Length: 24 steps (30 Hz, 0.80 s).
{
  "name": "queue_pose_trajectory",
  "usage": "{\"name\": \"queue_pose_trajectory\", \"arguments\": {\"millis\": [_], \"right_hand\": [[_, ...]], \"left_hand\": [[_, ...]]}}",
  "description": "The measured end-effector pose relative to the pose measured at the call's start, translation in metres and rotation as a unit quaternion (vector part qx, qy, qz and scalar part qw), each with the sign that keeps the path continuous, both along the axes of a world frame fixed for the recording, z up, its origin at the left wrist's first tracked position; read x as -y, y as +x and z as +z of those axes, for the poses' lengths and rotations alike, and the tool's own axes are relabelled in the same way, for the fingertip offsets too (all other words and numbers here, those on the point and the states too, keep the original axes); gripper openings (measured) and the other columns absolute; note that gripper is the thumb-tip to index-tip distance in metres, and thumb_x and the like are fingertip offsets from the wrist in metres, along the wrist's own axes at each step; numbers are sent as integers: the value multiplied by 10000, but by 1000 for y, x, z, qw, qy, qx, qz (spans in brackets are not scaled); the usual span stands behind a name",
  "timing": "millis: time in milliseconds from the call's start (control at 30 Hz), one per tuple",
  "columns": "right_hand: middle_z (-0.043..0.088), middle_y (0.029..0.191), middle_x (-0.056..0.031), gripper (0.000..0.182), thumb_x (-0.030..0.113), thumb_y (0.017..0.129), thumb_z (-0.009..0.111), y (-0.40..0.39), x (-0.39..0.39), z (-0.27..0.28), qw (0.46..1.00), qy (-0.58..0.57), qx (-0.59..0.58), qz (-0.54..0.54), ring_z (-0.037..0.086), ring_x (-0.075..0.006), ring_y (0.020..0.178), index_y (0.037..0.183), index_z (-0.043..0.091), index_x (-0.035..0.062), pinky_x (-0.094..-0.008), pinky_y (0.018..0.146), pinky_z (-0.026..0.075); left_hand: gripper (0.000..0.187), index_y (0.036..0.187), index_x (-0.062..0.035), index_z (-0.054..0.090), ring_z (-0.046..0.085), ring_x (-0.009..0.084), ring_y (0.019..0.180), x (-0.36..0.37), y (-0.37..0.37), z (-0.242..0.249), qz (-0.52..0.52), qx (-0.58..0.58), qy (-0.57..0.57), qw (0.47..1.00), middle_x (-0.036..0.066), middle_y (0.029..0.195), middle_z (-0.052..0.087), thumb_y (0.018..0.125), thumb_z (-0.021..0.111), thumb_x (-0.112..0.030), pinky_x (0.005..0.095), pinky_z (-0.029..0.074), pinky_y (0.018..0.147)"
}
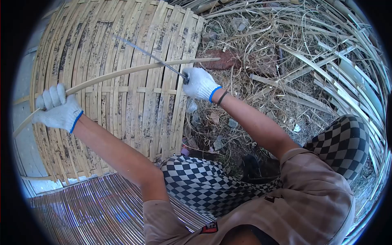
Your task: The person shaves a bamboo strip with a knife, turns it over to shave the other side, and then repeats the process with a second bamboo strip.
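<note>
My left hand [58,109], in a white knit glove with a blue cuff, is wrapped round a long, thin bamboo strip [118,73]. The strip bows across the view, its tapered tip reaching past my right hand. My right hand [201,84], gloved the same way, grips the dark handle of a knife [157,59]. Its narrow blade points up and to the left, crossing the strip in this view. Beneath both lies a woven bamboo panel [110,112] of wide, dark-spotted slats.
Bamboo shavings [261,38] litter the ground on the right, around reddish bricks [224,61]. Split bamboo lengths [351,77] are heaped along the right edge. A mat of thin rods [94,208] lies at lower left. My checkered trouser legs [196,179] frame the near ground.
</note>
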State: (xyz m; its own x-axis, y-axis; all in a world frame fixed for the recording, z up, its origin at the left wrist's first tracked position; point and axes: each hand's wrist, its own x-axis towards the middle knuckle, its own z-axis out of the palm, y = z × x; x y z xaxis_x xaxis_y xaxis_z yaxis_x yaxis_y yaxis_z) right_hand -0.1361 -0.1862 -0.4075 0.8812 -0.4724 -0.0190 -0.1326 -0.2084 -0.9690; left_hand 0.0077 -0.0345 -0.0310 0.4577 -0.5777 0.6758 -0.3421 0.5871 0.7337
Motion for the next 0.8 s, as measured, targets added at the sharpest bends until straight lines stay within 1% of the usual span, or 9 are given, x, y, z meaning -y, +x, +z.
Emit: {"name": "queue_pose_trajectory", "arguments": {"millis": [100, 233, 300, 367, 433, 533, 600, 733, 800], "right_hand": [[711, 1006, -256, 309, 229, 798, 640, -6, -6, -57, 995, 80, 21, -52, 684, -429, 989, 1005, 707, 10, -470, 879, 556], [738, 1000, -237, 316, 265, 851, 633, -10, -10, -293, 980, 64, -177, -67, 731, -371, 960, 1032, 749, 33, -457, 851, 577], [755, 935, -206, 250, 234, 848, 642, -2, -14, -281, 917, -303, -210, 148, 747, -349, 918, 972, 779, 67, -431, 794, 592], [765, 891, -159, 180, 196, 797, 672, -3, -17, -228, 907, -367, -135, 156, 754, -340, 850, 883, 790, 92, -434, 695, 592], [756, 896, -192, 163, 138, 787, 666, 8, -14, -191, 944, -286, -117, 118, 749, -353, 813, 882, 768, 52, -438, 674, 582], [742, 887, -215, 171, 122, 808, 634, -1, -16, -98, 950, 282, -114, -68, 737, -372, 817, 904, 736, 23, -436, 690, 571], [725, 866, -226, 214, 146, 843, 588, 19, -24, -84, 983, 184, -9, -16, 724, -394, 839, 955, 695, -3, -432, 723, 560], [703, 858, -250, 224, 172, 837, 593, -1, -40, 19, 994, 95, 51, -21, 700, -437, 864, 979, 660, 12, -469, 770, 555], [698, 861, -255, 221, 180, 827, 602, -17, -46, 57, 996, 44, 78, -18, 691, -451, 864, 973, 652, 22, -485, 778, 552]], "left_hand": [[749, 562, -192, 303, 125, 103, 413, -7, 4, 0, -30, -12, 15, 999, -47, 487, 182, 932, 231, -839, 283, 134, 395], [710, 585, -198, 294, 115, 103, 421, -12, 3, -14, 89, -2, -46, 995, -46, 492, 176, 982, 203, -779, 280, 121, 393], [679, 605, -206, 265, 112, 101, 428, -4, -4, -18, 152, 4, -53, 987, -48, 500, 171, 1004, 199, -751, 281, 110, 391], [663, 676, -163, 377, 125, 105, 440, -8, 3, -22, 173, -17, -73, 982, -47, 526, 176, 1039, 200, -689, 279, 126, 407], [654, 736, -136, 438, 131, 108, 446, 10, -18, -25, 297, -33, -113, 947, -47, 541, 176, 1055, 203, -655, 280, 135, 419], [629, 802, -112, 475, 238, 138, 500, -1, -6, -23, 210, -30, -103, 972, -20, 601, 256, 1077, 178, -595, 306, 243, 484], [613, 819, -104, 485, 367, 180, 589, -10, 9, -26, 126, -19, -87, 988, 21, 673, 368, 1087, 173, -559, 344, 381, 575], [524, 842, -100, 529, 478, 249, 711, 30, -43, -38, 191, -28, -155, 969, 66, 739, 460, 1083, 338, -524, 404, 503, 723], [561, 803, -95, 507, 425, 228, 675, 36, -55, -39, 179, -30, -141, 973, 61, 740, 441, 1065, 359, -569, 376, 445, 693]]}}
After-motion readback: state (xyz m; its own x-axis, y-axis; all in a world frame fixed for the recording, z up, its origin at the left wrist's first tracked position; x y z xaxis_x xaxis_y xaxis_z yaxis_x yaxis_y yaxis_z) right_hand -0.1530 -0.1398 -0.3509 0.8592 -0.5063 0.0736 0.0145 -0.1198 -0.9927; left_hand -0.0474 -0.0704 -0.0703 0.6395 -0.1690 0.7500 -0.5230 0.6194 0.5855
